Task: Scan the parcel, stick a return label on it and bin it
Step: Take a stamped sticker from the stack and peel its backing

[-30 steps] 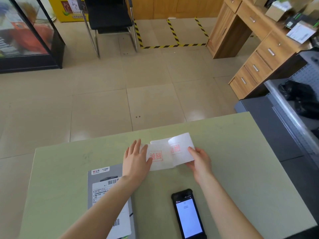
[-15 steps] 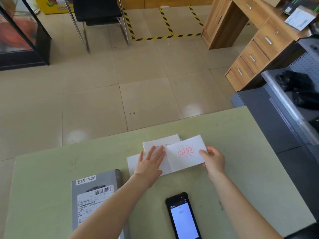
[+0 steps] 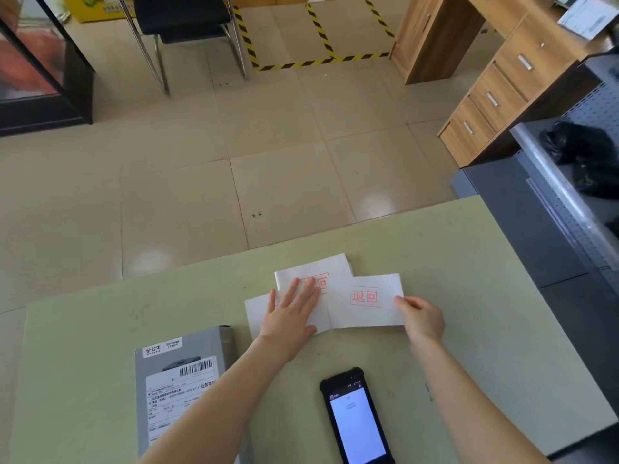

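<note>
Pinched between thumb and forefinger, my right hand [image 3: 422,319] grips the right edge of the top return label [image 3: 366,303], the one whose red stamp shows in full. The grip is closed on that one sheet only, and the sheet lies nearly flat, with its left part overlapping the labels beneath. My left hand [image 3: 290,313] does the opposite job: fingers spread and flat, palm down, it presses on the label stack [image 3: 315,267] without gripping anything, partly covering the red stamp of the next sheet.

To do this step well, I judge that I should keep the left palm firm so the lower sheets stay put, and draw the top label out to the right in a low, even slide rather than a lift, so it separates cleanly without creasing. I cannot tell whether the backing has been peeled or which face is sticky, so I should check that before carrying it over.

Outward from the hands, the scanner handset [image 3: 356,418] lies on the table [image 3: 469,269] near me between my forearms, its screen lit, which suggests the scan is done. The parcel [image 3: 177,373], a grey box with a white shipping label and barcode, lies flat to my left, near my left forearm and apart from the labels. No bin that I can be sure of is in view.
</note>
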{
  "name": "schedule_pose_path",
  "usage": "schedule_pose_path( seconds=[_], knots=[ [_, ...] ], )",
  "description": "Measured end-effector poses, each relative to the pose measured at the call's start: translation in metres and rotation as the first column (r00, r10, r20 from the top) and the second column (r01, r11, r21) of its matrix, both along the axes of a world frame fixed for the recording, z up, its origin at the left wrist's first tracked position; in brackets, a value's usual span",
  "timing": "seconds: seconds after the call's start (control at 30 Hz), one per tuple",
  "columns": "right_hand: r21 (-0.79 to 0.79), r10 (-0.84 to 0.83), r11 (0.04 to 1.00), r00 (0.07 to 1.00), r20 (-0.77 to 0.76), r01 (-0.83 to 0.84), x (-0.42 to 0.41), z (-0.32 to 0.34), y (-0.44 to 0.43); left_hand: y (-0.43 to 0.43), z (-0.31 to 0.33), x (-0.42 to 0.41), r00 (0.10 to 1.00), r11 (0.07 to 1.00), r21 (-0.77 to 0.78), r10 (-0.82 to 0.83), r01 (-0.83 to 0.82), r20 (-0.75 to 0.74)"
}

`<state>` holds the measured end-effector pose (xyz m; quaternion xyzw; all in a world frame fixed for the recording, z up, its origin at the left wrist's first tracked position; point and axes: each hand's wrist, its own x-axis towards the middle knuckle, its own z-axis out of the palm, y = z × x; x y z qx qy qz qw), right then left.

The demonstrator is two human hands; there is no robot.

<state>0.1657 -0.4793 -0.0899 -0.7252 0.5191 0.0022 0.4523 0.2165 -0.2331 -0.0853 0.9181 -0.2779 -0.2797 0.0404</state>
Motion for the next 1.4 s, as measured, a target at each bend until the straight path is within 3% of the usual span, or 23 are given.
schedule_pose_path(
  seconds=[0.3,0.4,0.6,0.9,1.03,1.23,1.4],
  knots=[
    [0.009,-0.095,0.995,0.995,0.038,0.094,-0.033,0.0,-0.021,0.0,-0.001,0.001,0.998,0.999,0.031,-0.034,0.032,0.047],
    [0.041,-0.056,0.998,0.997,0.061,0.053,-0.043,0.004,-0.031,-0.002,0.002,0.003,0.998,1.0,-0.012,-0.008,0.009,0.063],
    [0.059,-0.034,0.998,0.994,0.108,0.028,-0.058,0.01,-0.038,-0.007,0.004,0.005,0.972,0.995,-0.078,-0.048,0.068,0.23],
    [0.142,-0.056,0.99,0.977,0.204,0.027,-0.068,0.016,-0.038,-0.026,-0.002,0.023,0.962,0.991,0.019,-0.136,0.135,0.236],
    [0.183,-0.065,0.983,0.954,0.294,0.011,-0.065,0.032,-0.03,-0.016,0.005,0.014,0.97,0.995,-0.088,-0.027,0.05,0.243],
    [0.174,-0.009,0.982,0.916,0.4,-0.066,-0.051,0.061,-0.011,0.009,0.035,-0.003,0.964,0.936,-0.294,0.238,-0.194,0.122],
    [0.168,0.166,0.958,0.928,0.334,-0.232,-0.046,0.063,0.024,0.042,0.058,-0.026,0.923,0.895,-0.25,0.384,-0.368,0.015]
  ],
)
